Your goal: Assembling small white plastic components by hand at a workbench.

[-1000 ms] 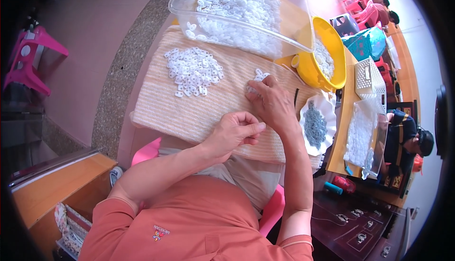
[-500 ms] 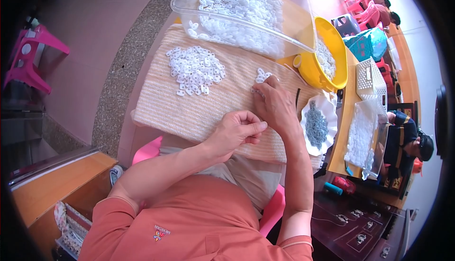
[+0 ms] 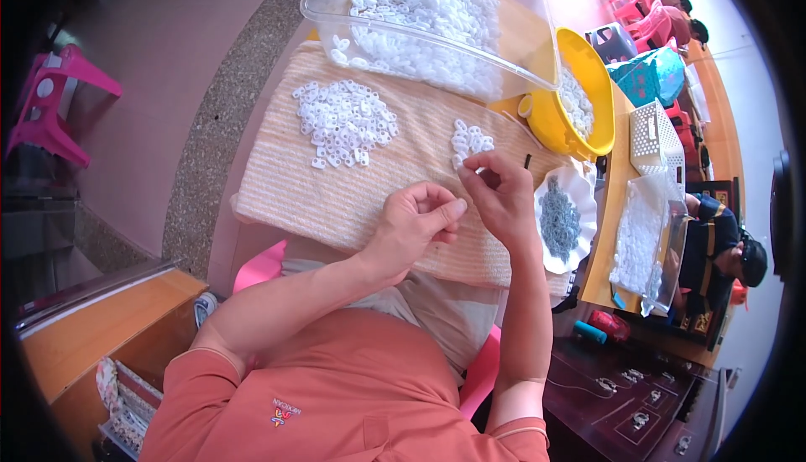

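Two hands [image 3: 409,227] [image 3: 508,203], two white-piece piles [image 3: 346,124] [image 3: 472,139], one clear tub [image 3: 526,41] at the striped cloth's [image 3: 294,189] far edge, one yellow basin [image 3: 591,63]

A magenta stool [image 3: 84,72] stands at left; a wooden unit [image 3: 101,319] occupies the near left. At right, a perforated white basket [image 3: 655,145] sits near a teal bag [image 3: 638,84]. Pink chairs [image 3: 642,30] stand far right.

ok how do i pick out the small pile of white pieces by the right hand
Start at the big beige striped cloth. On its right half, just beyond the bare right hand, sits a small cluster of white oval pieces. It is far smaller than the broad pile of white, holed pieces to its left.
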Available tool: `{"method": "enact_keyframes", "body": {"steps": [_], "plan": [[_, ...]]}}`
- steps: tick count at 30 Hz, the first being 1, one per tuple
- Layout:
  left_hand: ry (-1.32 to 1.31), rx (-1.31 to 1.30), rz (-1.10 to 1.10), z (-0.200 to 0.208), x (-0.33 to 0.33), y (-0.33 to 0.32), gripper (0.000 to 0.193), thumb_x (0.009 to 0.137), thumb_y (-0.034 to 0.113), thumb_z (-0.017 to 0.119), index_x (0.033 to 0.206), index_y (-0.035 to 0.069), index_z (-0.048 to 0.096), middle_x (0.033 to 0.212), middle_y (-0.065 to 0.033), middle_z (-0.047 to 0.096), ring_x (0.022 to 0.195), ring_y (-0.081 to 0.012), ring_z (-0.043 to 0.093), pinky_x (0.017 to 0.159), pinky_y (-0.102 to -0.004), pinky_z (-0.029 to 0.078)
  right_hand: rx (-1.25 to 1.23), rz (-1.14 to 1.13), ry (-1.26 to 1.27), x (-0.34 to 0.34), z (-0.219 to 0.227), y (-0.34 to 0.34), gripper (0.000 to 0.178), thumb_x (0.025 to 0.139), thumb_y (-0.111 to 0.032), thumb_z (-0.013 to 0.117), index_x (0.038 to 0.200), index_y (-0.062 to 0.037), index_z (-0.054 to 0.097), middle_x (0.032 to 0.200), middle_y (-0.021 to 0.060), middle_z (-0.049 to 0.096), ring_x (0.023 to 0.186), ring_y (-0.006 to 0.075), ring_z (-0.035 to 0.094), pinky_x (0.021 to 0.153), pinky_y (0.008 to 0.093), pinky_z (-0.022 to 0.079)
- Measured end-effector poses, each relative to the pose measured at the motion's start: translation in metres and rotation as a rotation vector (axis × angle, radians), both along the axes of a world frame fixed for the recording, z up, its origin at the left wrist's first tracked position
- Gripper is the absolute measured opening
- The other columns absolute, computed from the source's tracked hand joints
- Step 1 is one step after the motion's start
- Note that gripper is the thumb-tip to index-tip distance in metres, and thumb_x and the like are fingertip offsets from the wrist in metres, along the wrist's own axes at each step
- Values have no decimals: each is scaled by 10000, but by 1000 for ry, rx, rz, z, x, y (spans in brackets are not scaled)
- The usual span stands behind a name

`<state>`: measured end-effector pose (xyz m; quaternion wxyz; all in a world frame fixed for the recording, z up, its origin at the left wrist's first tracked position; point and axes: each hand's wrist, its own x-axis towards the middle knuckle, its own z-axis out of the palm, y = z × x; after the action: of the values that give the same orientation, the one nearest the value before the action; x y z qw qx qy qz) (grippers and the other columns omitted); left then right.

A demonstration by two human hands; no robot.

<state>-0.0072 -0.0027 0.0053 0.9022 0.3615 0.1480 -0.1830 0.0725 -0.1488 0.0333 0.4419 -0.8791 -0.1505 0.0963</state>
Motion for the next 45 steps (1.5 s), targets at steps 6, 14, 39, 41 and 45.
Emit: {"method": "enact_keyframes", "body": {"steps": [6,14,39,41,45], "plan": [[-55,30,97,7,1,-2,146,896,146,649,999,58,593,832,-7,635,743,-72,602,688,-223,514,414,-18,254,-32,-2,-9,92,866,5,641,955,30,646,799,44,651,703,93,617,619,225,521],[-52,-58,19,-1,-2,-4,153,906,144,634,985,13,624,855,-47,665,771,-97,633,713,-228,533,620,-80,244,-50,-7,-16,123,881,-1,624,995,45,618,868,67,658,738,118,640,666,237,530],[-123,45,-226,-2,-5,-7,203,889,71,635,1085,28,602,872,-20,617,745,-95,612,683,-232,542,-81,-356,-347,-50,-3,-85,68,859,-19,665,909,16,637,738,-19,576,636,31,494,570,181,410],[-125,36,-216,-2,-5,-7,200,890,75,637,1081,25,604,875,-19,620,744,-96,615,684,-234,546,-216,-366,-403,-42,-6,-102,77,843,-24,671,905,16,648,743,23,602,612,62,513,565,211,424],[-86,66,-254,2,-6,-7,190,883,91,653,1057,21,622,881,-23,632,754,-97,629,685,-234,556,-404,-309,-474,-33,-6,-114,113,818,-55,668,914,3,670,799,110,635,597,174,574,575,285,458]]}}
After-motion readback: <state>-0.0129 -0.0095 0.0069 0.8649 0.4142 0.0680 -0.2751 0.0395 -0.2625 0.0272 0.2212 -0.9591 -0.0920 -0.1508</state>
